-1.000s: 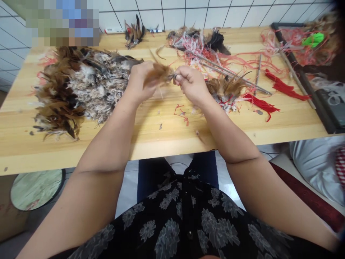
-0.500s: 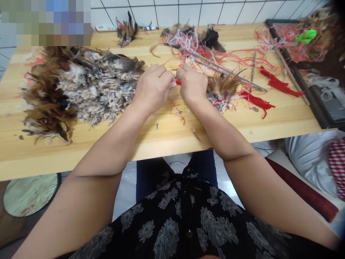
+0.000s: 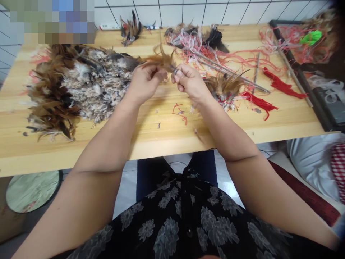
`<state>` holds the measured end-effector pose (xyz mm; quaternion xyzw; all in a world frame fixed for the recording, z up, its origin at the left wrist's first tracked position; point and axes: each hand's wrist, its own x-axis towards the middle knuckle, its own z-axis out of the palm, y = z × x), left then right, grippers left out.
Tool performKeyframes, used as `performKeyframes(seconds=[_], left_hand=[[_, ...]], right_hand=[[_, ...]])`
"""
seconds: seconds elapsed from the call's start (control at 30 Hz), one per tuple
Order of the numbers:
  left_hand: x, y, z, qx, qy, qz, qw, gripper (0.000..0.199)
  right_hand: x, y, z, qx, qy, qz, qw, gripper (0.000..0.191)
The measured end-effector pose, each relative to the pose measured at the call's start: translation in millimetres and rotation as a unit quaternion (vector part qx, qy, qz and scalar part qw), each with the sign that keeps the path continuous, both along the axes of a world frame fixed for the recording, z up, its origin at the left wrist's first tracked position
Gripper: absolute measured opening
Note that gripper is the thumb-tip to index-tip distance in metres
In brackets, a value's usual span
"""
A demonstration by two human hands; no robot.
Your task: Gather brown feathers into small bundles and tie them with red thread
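Note:
Over the middle of the wooden table (image 3: 140,144), my right hand (image 3: 190,79) pinches the narrow bound end of a small brown feather bundle (image 3: 164,62). Its feathers fan out to the left, slightly blurred, passing behind and above the other hand. My left hand (image 3: 148,81) is half curled beside them, thumb and fingers apart, with no firm grip visible. Left of it lies a big pile of finished-looking bundles (image 3: 94,86), fluffy grey-white in the centre and brown at the outer side. By my right wrist lies another brown feather tuft (image 3: 226,86), partly covered by the forearm.
Red thread hanks (image 3: 260,104) lie at the right, near thin rods (image 3: 229,70) and tangled pink-white strands (image 3: 188,41). A black-framed tray (image 3: 304,79) holds more strands and a green bundle (image 3: 311,37). A small feather tuft (image 3: 131,29) and markers (image 3: 109,27) sit by the tiled wall.
My hands were close together, knuckles up, with a bit of red between them. Now they have turned and parted slightly, and the brown feather bundle shows. The view has shifted a little.

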<state>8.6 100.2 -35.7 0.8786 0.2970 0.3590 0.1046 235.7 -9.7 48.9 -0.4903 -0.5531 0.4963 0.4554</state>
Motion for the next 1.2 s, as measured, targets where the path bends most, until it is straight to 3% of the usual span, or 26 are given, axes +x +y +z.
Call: performKeyframes(seconds=[0.07,0.23,0.37,0.47,0.6,0.77,0.93,1.07,1.2], left_hand=[[10.4,-15.3,7.2,-0.045,-0.022,0.034,0.998,0.075],[29.3,-60.2,42.7,-0.034,-0.018,0.066,0.997,0.053],[35.8,-73.6,58.5,-0.047,-0.022,0.082,0.995,0.047],[36.6,-65.9,53.7,-0.026,-0.08,0.042,0.996,0.06],[34.8,-51.7,40.1,-0.018,-0.167,-0.049,0.985,0.072],[31.5,-46.1,32.8,-0.112,-0.117,-0.066,0.984,0.071],[23.5,-44.7,37.4,-0.15,-0.166,-0.076,0.972,0.073],[20.8,-45.4,43.1,-0.099,-0.135,-0.09,0.982,0.064],[21.3,-46.5,45.8,-0.088,-0.092,-0.055,0.99,0.044]], right_hand=[[-1.8,-1.5,0.6,-0.049,0.076,-0.016,0.996,0.041],[-6.0,-8.3,14.0,-0.176,0.173,-0.048,0.968,0.036],[-6.0,-11.6,18.8,-0.229,0.237,-0.029,0.944,0.033],[-6.5,-13.6,19.1,-0.244,0.27,-0.004,0.931,0.032],[-8.7,-15.6,21.5,-0.251,0.242,0.01,0.937,0.036],[-10.1,-15.9,21.3,-0.24,0.217,0.028,0.946,0.037],[-11.0,-18.0,21.8,-0.261,0.255,0.017,0.931,0.036],[-12.2,-18.0,20.7,-0.279,0.278,0.0,0.919,0.034],[-13.6,-18.5,21.1,-0.293,0.28,-0.004,0.914,0.037]])
